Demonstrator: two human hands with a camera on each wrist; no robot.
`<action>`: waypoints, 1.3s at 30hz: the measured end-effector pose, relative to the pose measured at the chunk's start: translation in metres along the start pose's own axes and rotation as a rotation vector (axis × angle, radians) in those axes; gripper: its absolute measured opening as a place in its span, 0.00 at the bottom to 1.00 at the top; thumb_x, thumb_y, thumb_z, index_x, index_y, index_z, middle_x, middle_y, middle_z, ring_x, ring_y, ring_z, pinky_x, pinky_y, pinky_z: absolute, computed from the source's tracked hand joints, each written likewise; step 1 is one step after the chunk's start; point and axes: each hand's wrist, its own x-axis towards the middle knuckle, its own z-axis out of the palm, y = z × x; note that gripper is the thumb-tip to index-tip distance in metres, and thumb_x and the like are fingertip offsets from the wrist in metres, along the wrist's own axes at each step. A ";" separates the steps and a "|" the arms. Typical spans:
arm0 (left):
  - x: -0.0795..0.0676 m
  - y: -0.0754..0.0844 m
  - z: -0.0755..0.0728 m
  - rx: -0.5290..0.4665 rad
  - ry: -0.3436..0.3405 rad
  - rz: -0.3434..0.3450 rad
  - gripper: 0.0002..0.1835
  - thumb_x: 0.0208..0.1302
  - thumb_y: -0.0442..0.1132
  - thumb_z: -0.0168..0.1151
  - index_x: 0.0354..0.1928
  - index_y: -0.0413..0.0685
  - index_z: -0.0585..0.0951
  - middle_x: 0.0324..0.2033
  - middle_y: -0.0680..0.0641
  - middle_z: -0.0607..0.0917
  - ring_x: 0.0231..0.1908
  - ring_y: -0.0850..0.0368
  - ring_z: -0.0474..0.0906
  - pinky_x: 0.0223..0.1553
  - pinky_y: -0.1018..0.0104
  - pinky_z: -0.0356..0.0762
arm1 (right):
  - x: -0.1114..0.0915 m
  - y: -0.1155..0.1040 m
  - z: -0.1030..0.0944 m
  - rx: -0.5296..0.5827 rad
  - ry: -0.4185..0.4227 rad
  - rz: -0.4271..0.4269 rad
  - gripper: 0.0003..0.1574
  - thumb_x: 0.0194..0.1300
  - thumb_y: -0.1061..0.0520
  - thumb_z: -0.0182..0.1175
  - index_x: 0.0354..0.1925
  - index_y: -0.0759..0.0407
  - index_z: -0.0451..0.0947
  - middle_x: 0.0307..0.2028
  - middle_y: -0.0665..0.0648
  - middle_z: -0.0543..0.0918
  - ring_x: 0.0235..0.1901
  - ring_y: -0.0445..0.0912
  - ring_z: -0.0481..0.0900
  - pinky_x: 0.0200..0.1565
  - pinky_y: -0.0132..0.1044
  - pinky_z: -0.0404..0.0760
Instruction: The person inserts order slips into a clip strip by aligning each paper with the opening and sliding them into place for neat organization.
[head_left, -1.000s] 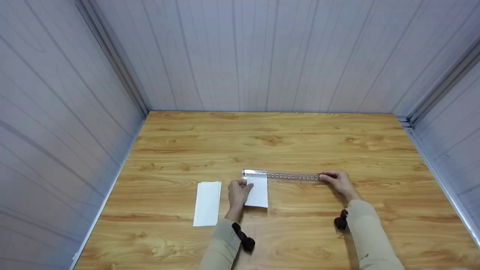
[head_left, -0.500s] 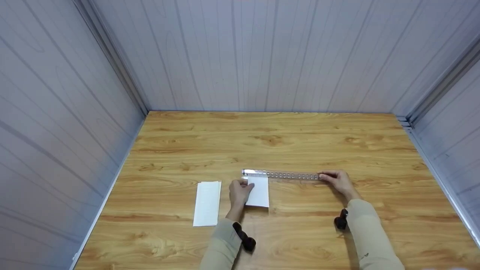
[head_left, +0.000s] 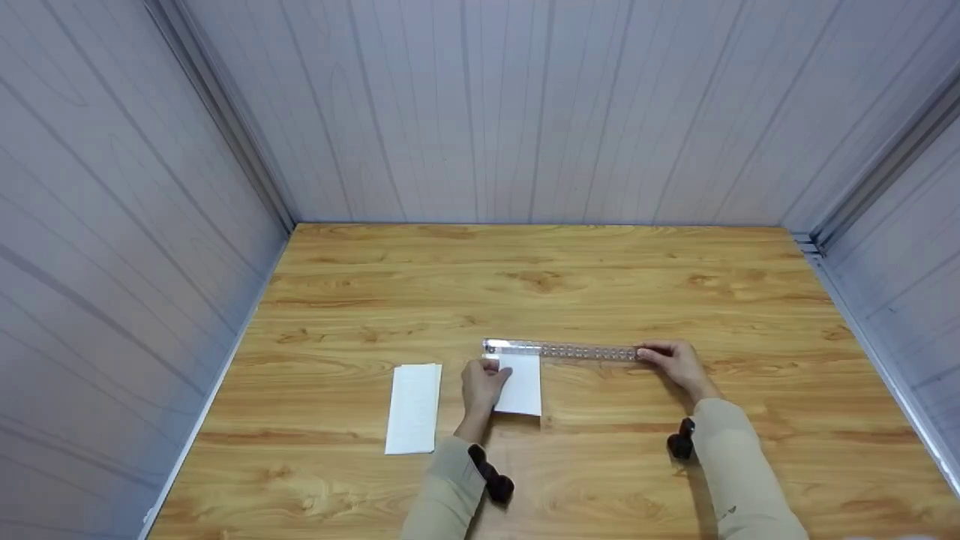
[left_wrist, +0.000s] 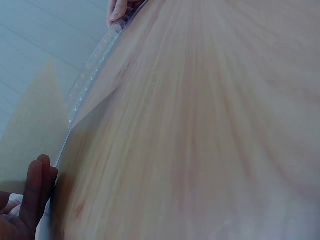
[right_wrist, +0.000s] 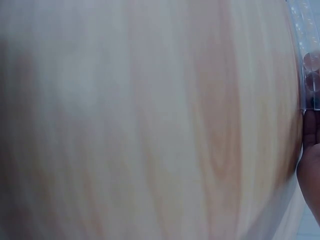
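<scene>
A white sheet of paper is pinched at its left edge by my left hand, thumb on top. Its upper edge meets a clear ruler with a row of round holes, which lies crosswise on the table. My right hand pinches the ruler's right end between thumb and fingers. In the left wrist view the paper rises beside the ruler, its near edge off the wood. At the right border of the right wrist view, the ruler's end meets the right hand.
Left of the left hand lies a small stack of white paper. The wooden table stands against a panelled back wall, with more panels at both sides. Black wrist devices sit on both sleeves.
My left hand and the sheet have shifted slightly to the right along the ruler. The right hand and ruler look nearly still.
</scene>
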 end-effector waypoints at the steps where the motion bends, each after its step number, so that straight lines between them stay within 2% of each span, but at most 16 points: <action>1: 0.000 0.000 0.000 0.002 0.000 0.001 0.07 0.48 0.34 0.66 0.27 0.37 0.79 0.22 0.46 0.81 0.25 0.56 0.78 0.27 0.66 0.75 | 0.000 0.000 0.000 0.009 -0.002 0.002 0.19 0.55 0.57 0.61 0.42 0.70 0.78 0.40 0.67 0.79 0.36 0.35 0.76 0.38 0.26 0.73; 15: 0.000 -0.001 0.006 0.003 -0.005 -0.027 0.07 0.46 0.33 0.66 0.28 0.38 0.80 0.22 0.47 0.81 0.24 0.57 0.77 0.26 0.66 0.74 | -0.001 0.002 0.001 -0.005 0.020 -0.020 0.20 0.54 0.56 0.61 0.41 0.70 0.78 0.39 0.64 0.80 0.35 0.34 0.76 0.38 0.25 0.73; 39: -0.002 0.003 0.013 0.018 0.007 0.007 0.07 0.45 0.33 0.67 0.25 0.39 0.78 0.21 0.47 0.80 0.24 0.58 0.77 0.26 0.66 0.74 | 0.000 0.000 0.001 -0.054 0.024 -0.027 0.19 0.54 0.54 0.61 0.40 0.67 0.79 0.39 0.64 0.81 0.38 0.36 0.76 0.40 0.24 0.70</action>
